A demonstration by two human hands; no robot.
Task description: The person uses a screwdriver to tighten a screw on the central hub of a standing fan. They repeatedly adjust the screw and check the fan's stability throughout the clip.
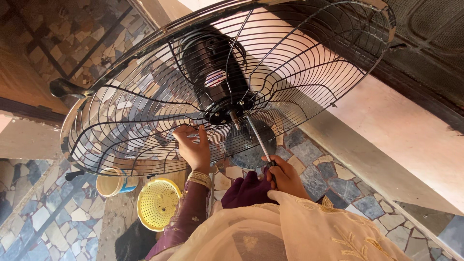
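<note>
Left hand point(193, 147) gripping the black wire fan guard point(145, 106) just below its hub point(227, 113), right hand point(285, 176) closing around a screwdriver point(258, 140), tip touching the hub, yellow strainer point(158, 203) lying below the guard

The black wire fan guard point(232, 82) is a wide round cage of thin radial ribs and concentric rings, tilted so its open face looks down toward the camera. At its centre sits a black hub plate point(227, 112) with small bolts, and behind the hub the dark motor housing point(210, 63) shows through the ribs. A screwdriver point(258, 140) with a slim silver shaft runs from the hub down and to the right, its tip at or very near one of the hub's bolts, though the contact is hard to make out. Its dark handle lies below the guard's lower rim.
</note>
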